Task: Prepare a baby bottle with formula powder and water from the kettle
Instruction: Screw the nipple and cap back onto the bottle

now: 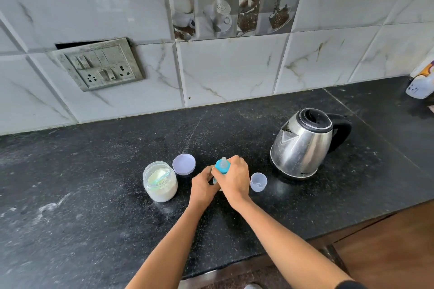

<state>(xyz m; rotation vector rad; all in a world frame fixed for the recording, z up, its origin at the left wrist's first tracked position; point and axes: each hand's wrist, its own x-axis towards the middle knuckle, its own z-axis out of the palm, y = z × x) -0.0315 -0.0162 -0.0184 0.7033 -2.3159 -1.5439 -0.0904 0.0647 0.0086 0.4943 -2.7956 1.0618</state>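
Baby bottle (pixel 221 167) upright on counter (pixel 94 195), gripped between hands, left hand (pixel 203 185), right hand (pixel 234 177)

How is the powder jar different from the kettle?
The jar is see-through, so its white powder shows; the kettle is shiny metal and hides what is inside. The jar stands open; the kettle's black lid is down. The jar is smaller, with no handle; the kettle has a black handle and a spout. Both stand upright on the black counter.
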